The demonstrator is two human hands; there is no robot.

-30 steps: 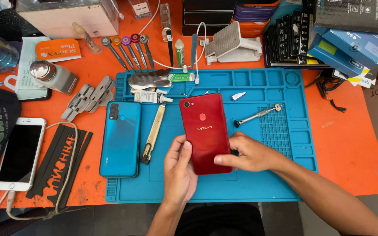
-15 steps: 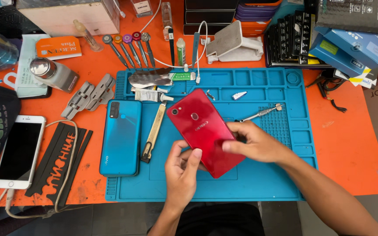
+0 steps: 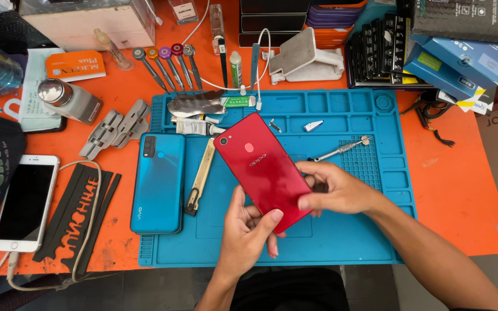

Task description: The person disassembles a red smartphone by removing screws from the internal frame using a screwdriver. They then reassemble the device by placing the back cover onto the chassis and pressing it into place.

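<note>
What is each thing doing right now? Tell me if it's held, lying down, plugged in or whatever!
Red phone: back up, tilted, held in both hands.
Left hand: gripping the red phone's lower end.
Right hand: gripping its right edge.
Blue phone: lying back up on the blue mat, untouched.
White phone: face up, screen dark, cable at its bottom end.
Utility knife: lying flat between the two phones.

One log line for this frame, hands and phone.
left hand: holds red phone lower end | right hand: grips its right edge | phone: back up, tilted, over blue mat | teal phone: flat on mat
</note>
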